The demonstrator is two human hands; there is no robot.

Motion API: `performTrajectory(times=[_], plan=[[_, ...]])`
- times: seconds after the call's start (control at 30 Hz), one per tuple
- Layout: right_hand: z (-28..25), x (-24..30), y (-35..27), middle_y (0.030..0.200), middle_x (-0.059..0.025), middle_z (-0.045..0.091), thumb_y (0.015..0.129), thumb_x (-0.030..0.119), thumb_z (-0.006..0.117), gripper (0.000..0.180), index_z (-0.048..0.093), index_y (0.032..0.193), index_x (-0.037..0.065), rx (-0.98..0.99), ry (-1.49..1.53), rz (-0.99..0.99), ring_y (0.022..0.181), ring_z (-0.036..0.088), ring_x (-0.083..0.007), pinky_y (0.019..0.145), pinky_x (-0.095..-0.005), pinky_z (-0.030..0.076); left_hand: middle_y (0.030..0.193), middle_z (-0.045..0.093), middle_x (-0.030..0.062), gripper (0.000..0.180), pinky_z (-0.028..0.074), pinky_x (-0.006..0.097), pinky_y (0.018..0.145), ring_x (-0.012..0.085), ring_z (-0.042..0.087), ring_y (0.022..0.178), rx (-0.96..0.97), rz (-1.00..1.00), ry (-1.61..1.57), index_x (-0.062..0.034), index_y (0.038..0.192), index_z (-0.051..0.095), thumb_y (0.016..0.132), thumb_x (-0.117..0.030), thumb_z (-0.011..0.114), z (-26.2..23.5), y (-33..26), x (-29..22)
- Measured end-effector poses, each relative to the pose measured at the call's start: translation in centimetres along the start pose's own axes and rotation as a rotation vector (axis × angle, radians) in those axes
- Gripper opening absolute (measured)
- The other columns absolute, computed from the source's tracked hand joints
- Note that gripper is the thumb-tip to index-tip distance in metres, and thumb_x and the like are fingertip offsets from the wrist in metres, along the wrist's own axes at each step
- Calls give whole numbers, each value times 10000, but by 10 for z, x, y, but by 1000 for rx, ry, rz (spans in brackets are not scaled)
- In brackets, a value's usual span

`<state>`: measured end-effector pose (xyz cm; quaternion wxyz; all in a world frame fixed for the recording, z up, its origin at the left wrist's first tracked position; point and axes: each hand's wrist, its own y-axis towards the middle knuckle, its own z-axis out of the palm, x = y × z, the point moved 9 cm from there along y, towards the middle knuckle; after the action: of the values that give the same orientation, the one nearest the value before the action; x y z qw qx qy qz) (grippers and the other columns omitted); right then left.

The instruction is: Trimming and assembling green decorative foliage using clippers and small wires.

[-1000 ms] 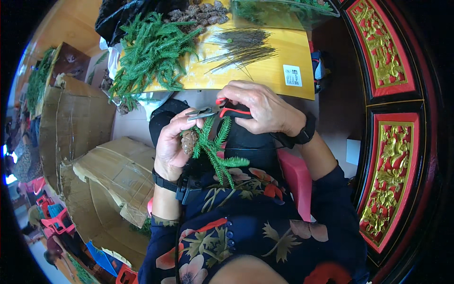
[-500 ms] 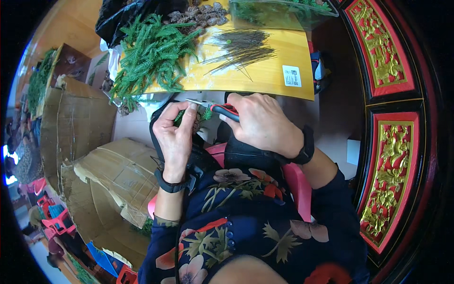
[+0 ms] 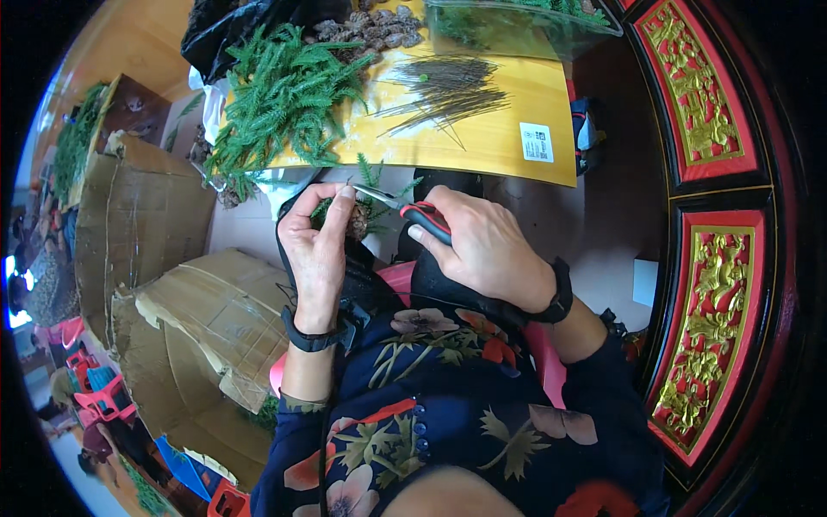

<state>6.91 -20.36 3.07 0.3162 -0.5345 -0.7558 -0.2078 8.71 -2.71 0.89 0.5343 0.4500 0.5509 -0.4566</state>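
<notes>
My left hand (image 3: 319,241) is closed in a pinch, with a short dark wire end showing at thumb and forefinger. Below those fingertips hangs a brown pine cone (image 3: 357,226) with green artificial pine sprigs (image 3: 376,212) around it, partly hidden by the hand. Held in my right hand (image 3: 498,252) is a pair of needle-nose pliers (image 3: 417,214) with red and black handles. Its jaws point left and reach close to the left fingertips; whether they grip the wire I cannot tell. Both hands are over my lap, just before the table's near edge.
On the yellow table (image 3: 448,153) lie a heap of green sprigs (image 3: 289,103), thin dark wires (image 3: 448,90) and several pine cones (image 3: 392,30). A clear plastic bin (image 3: 500,34) stands behind. An open cardboard box (image 3: 207,319) is at left, carved red-gold panels (image 3: 706,319) at right.
The pliers and my right hand have shifted slightly right and down, with the jaws tilted more. The sprigs and pine cone have turned and show more beside my left hand.
</notes>
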Motion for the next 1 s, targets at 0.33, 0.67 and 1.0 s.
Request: performTrajectory(times=[0.33,0.67,1.0], plan=[[3,-2,5,720,-195,587,842,218,631,239,527,923,19,11,26,-23,711,586,-405,628,-468,454,730,582,-27,55,388,178,554,24,492,619,161,-46,11,-14,906,621,870,-56,617,14,-9,-2],[3,-12,11,689,-201,581,853,227,625,241,530,916,15,25,27,-5,689,585,-405,609,-460,443,698,554,-8,167,367,200,562,65,479,592,225,-171,-150,-18,1047,581,886,-62,574,21,-11,12],[3,-9,9,706,-208,578,863,229,614,242,522,904,8,-9,41,-52,702,582,-410,610,-463,439,755,586,11,168,395,190,552,64,498,589,206,-184,-312,-1,1056,580,898,-55,564,20,-8,13]])
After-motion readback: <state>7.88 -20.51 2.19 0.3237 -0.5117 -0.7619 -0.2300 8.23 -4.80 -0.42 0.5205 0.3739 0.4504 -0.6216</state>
